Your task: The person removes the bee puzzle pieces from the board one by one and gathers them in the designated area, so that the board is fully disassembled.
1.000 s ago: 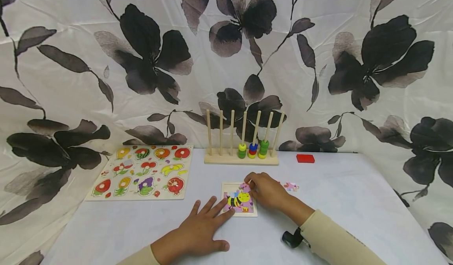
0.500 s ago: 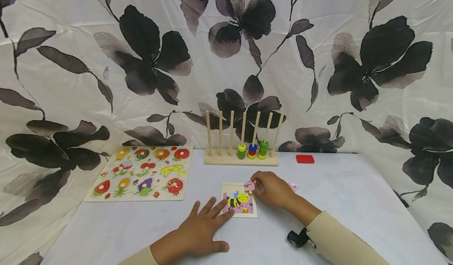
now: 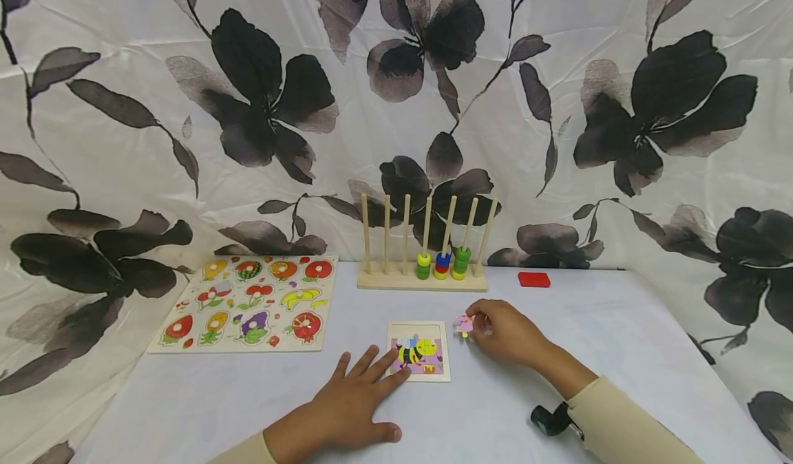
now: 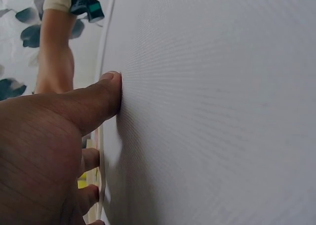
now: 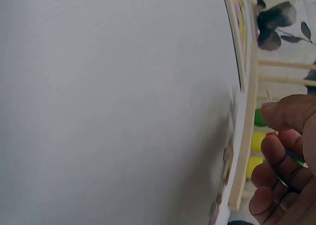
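Observation:
My left hand (image 3: 356,402) lies with fingers spread, its fingertips on the left side of a small wooden-framed bee puzzle (image 3: 419,374). In the left wrist view the thumb of the left hand (image 4: 44,146) rests on the white cloth. Right of the puzzle, my right hand (image 3: 504,333) pinches a pink puzzle piece (image 3: 463,325) between thumb and fingers. The right wrist view shows the right hand (image 5: 291,151) above the cloth, the piece seen thin and edge-on. Upper parts of the bee picture show pale bare board. Loose puzzle pieces (image 5: 227,158) lie beneath the right hand, hidden in the head view.
A wooden peg stand (image 3: 421,281) with coloured beads on 3 pegs stands at the back. To the left lies a fruit puzzle board (image 3: 279,340). A red block (image 3: 534,279) sits at the back right, and a floral cloth (image 3: 396,127) hangs behind the table.
My right hand has moved right, carrying the pink puzzle piece from the puzzle's top right corner to the cloth beside it. The left hand has stayed in place.

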Demonstrator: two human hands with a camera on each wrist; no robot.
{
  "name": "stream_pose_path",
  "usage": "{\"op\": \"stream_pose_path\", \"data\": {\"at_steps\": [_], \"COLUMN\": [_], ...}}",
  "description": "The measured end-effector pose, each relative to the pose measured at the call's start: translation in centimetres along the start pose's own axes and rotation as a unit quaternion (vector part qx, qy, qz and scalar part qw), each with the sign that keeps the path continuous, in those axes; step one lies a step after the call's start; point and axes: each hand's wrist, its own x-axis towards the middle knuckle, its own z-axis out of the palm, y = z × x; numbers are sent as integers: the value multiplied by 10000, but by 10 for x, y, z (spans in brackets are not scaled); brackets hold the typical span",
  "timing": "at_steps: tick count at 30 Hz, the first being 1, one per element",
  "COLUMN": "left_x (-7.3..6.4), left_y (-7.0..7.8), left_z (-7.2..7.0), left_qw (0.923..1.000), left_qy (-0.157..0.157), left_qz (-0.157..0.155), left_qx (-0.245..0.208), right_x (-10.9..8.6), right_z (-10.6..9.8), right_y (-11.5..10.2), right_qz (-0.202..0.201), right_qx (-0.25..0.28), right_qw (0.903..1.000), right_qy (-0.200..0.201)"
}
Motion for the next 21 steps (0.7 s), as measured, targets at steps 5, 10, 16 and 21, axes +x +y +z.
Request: {"op": "stream_pose_path", "data": {"at_steps": [5, 10, 16, 21], "left_x": [-1, -1, -2, -1], "left_y": [0, 1, 1, 1], "left_z": [0, -1, -1, -1], "left_qw": [10000, 10000, 10000, 10000], "left_qy": [27, 29, 52, 33], "left_qz": [29, 32, 27, 27], "left_qx": [20, 36, 76, 71], "right_x": [-5, -11, -19, -26], "right_z": [-9, -17, -26, -31], "right_y": [13, 25, 39, 50], "right_qz": [-8, -36, -155, -231], "right_qx": [23, 85, 58, 41], "right_qw": [10000, 9999, 9997, 9994], "right_qy": [72, 120, 197, 254]}}
